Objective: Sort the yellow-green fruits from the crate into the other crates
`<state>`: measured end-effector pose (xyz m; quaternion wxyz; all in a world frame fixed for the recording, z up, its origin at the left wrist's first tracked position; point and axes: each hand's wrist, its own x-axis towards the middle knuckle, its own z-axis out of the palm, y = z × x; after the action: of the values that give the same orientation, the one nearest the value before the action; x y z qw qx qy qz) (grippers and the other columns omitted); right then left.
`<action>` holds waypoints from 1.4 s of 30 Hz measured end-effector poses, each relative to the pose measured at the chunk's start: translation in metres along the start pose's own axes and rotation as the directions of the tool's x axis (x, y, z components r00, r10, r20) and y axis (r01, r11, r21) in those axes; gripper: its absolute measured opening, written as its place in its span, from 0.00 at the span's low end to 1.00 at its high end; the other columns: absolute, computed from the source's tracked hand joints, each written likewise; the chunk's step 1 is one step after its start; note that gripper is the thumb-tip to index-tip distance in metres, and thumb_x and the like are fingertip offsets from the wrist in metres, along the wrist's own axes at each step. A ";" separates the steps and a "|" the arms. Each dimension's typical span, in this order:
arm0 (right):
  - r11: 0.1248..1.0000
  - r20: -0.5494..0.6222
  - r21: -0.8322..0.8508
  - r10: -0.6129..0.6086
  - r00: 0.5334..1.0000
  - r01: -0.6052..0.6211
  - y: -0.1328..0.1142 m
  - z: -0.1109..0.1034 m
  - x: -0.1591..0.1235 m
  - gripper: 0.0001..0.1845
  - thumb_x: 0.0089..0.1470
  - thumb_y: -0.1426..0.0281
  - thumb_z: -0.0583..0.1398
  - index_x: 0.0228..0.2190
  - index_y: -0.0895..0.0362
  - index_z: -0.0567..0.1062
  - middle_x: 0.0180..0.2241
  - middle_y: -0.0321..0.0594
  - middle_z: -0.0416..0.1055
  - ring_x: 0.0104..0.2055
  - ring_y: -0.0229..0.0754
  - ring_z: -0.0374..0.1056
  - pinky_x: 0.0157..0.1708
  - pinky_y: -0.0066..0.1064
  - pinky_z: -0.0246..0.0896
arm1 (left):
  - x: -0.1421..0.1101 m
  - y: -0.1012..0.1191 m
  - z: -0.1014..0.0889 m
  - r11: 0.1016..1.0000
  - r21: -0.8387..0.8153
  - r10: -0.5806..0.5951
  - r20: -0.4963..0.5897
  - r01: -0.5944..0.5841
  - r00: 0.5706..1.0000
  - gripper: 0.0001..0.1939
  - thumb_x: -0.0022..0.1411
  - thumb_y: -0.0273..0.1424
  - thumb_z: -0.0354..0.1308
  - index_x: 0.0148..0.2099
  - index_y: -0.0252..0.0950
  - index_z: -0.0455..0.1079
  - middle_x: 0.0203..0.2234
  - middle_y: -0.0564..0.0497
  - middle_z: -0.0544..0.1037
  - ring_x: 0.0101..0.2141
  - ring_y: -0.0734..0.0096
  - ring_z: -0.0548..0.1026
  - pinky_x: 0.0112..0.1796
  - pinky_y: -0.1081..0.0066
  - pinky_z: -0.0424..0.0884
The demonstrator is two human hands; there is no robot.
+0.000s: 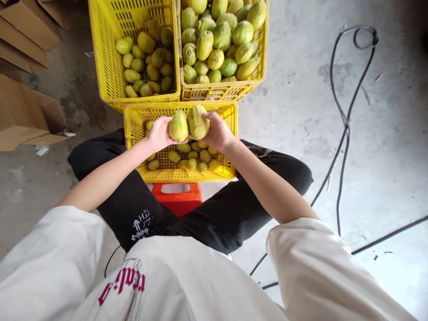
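My left hand (161, 134) is closed around a green-yellow papaya (179, 126), its fingers partly hidden beneath the fruit. A second papaya (199, 122), a bit paler, is gripped by my right hand (218, 133) from its right side. The two fruits are side by side, very close together, above the near yellow crate (180, 176). Inside that crate several smaller papayas (192, 163) lie on the slotted bottom, some of them hidden by my hands.
Behind the near crate stand a yellow crate (100, 58) partly filled with papayas and another yellow crate (224, 91) heaped with them. A red plastic stool (180, 203) shows between my legs. Cardboard boxes (26, 111) are at left; black cable (347, 120) loops across the concrete floor.
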<state>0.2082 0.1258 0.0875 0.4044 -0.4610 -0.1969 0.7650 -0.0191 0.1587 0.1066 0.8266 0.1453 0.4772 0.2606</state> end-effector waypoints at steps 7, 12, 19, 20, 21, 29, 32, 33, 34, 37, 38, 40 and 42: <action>0.999 -0.001 -0.001 -0.046 0.999 0.046 -0.004 -0.013 0.007 0.29 0.60 0.43 0.74 0.56 0.41 0.81 0.57 0.42 0.90 0.73 0.71 0.81 0.72 0.73 0.84 | -0.002 0.005 0.007 0.996 0.001 0.085 -0.097 -0.085 0.992 0.26 0.77 0.40 0.61 0.72 0.41 0.78 0.63 0.40 0.93 0.74 0.33 0.87 0.72 0.32 0.88; 0.999 -0.001 -0.022 -0.029 1.000 0.029 -0.008 -0.010 0.005 0.29 0.61 0.42 0.76 0.55 0.42 0.80 0.57 0.42 0.90 0.75 0.69 0.80 0.75 0.69 0.83 | -0.001 0.008 0.005 0.999 0.026 0.044 0.016 -0.044 0.999 0.33 0.78 0.50 0.72 0.79 0.51 0.75 0.64 0.43 0.94 0.66 0.42 0.93 0.66 0.46 0.93; 0.994 -0.002 -0.104 -0.011 1.000 0.011 -0.004 -0.008 0.003 0.34 0.57 0.42 0.79 0.57 0.43 0.82 0.57 0.45 0.90 0.75 0.71 0.82 0.75 0.70 0.85 | -0.002 0.005 0.007 0.993 0.064 0.096 -0.024 -0.094 0.995 0.30 0.80 0.51 0.75 0.77 0.50 0.81 0.59 0.43 0.96 0.71 0.42 0.91 0.64 0.51 0.93; 0.993 0.000 -0.114 -0.014 1.000 0.014 -0.003 -0.009 0.002 0.34 0.56 0.42 0.80 0.55 0.43 0.83 0.56 0.45 0.90 0.74 0.71 0.82 0.76 0.70 0.84 | -0.002 0.004 0.008 0.994 0.058 0.090 -0.012 -0.089 0.996 0.30 0.80 0.51 0.75 0.77 0.51 0.81 0.60 0.43 0.96 0.72 0.41 0.91 0.64 0.51 0.93; 0.993 0.000 -0.119 -0.019 1.000 0.019 -0.003 -0.009 0.002 0.34 0.55 0.41 0.81 0.54 0.43 0.83 0.56 0.45 0.90 0.75 0.71 0.82 0.77 0.69 0.84 | -0.003 0.003 0.008 0.995 0.052 0.081 0.006 -0.081 0.997 0.30 0.80 0.51 0.74 0.77 0.51 0.81 0.61 0.43 0.96 0.73 0.41 0.90 0.65 0.50 0.93; 0.992 -0.068 -0.056 -0.117 0.991 0.113 0.007 -0.007 0.005 0.40 0.48 0.43 0.89 0.52 0.40 0.79 0.57 0.41 0.90 0.75 0.68 0.82 0.76 0.64 0.86 | 0.000 0.003 0.004 0.995 0.057 0.078 0.016 -0.079 0.997 0.30 0.83 0.40 0.55 0.80 0.40 0.76 0.60 0.40 0.94 0.73 0.36 0.89 0.72 0.35 0.89; 0.993 -0.083 -0.060 -0.109 0.991 0.104 0.007 -0.007 0.006 0.38 0.50 0.44 0.88 0.50 0.40 0.79 0.56 0.41 0.89 0.74 0.66 0.81 0.76 0.61 0.86 | 0.004 0.000 -0.001 0.996 0.075 0.038 0.039 -0.041 0.999 0.33 0.79 0.38 0.58 0.80 0.36 0.75 0.59 0.39 0.94 0.72 0.36 0.90 0.72 0.36 0.89; 0.992 -0.077 -0.069 -0.107 0.991 0.101 0.005 -0.007 0.004 0.37 0.51 0.44 0.88 0.52 0.41 0.79 0.56 0.41 0.89 0.74 0.67 0.81 0.75 0.61 0.86 | 0.006 0.000 -0.003 0.995 0.089 0.048 0.050 -0.052 0.998 0.32 0.78 0.39 0.61 0.79 0.37 0.76 0.60 0.39 0.94 0.72 0.37 0.90 0.72 0.39 0.90; 0.992 -0.067 -0.077 -0.105 0.992 0.100 0.003 -0.006 0.003 0.37 0.51 0.46 0.88 0.53 0.41 0.80 0.56 0.41 0.89 0.73 0.68 0.81 0.74 0.62 0.87 | 0.007 -0.001 -0.006 0.991 0.106 0.071 0.057 -0.076 0.996 0.30 0.78 0.41 0.65 0.76 0.38 0.77 0.61 0.40 0.94 0.72 0.38 0.90 0.71 0.42 0.90; 0.991 -0.032 -0.088 -0.100 0.994 0.097 -0.003 -0.002 -0.003 0.40 0.49 0.51 0.87 0.58 0.41 0.82 0.56 0.41 0.89 0.71 0.68 0.83 0.70 0.60 0.89 | 0.011 -0.002 -0.010 0.970 0.185 0.147 0.066 -0.157 0.987 0.28 0.74 0.49 0.78 0.68 0.41 0.80 0.58 0.41 0.95 0.71 0.40 0.90 0.68 0.48 0.91; 0.993 -0.021 -0.082 -0.092 0.996 0.090 -0.005 0.000 -0.003 0.39 0.49 0.51 0.86 0.57 0.42 0.81 0.57 0.41 0.89 0.70 0.68 0.83 0.70 0.60 0.89 | 0.011 -0.003 -0.011 0.963 0.213 0.155 0.074 -0.167 0.985 0.30 0.72 0.51 0.81 0.66 0.42 0.81 0.56 0.41 0.96 0.70 0.40 0.91 0.67 0.49 0.91; 0.996 0.001 -0.058 -0.068 0.998 0.068 -0.007 0.002 -0.003 0.34 0.52 0.50 0.83 0.56 0.43 0.80 0.58 0.42 0.89 0.70 0.66 0.83 0.69 0.59 0.90 | 0.013 -0.004 -0.012 0.951 0.257 0.153 0.084 -0.170 0.985 0.33 0.69 0.54 0.84 0.65 0.42 0.81 0.52 0.41 0.96 0.68 0.39 0.92 0.66 0.50 0.91; 0.999 0.013 -0.035 -0.038 0.999 0.039 -0.008 0.003 0.000 0.29 0.57 0.49 0.77 0.54 0.44 0.79 0.59 0.42 0.89 0.71 0.66 0.82 0.69 0.59 0.89 | 0.014 -0.005 -0.012 0.945 0.278 0.161 0.070 -0.174 0.985 0.33 0.68 0.53 0.85 0.64 0.42 0.81 0.50 0.42 0.96 0.67 0.39 0.93 0.65 0.51 0.92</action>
<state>0.2092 0.1306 0.0938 0.4097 -0.4593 -0.2215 0.7564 -0.0224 0.1627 0.0877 0.7830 0.3079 0.4763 0.2555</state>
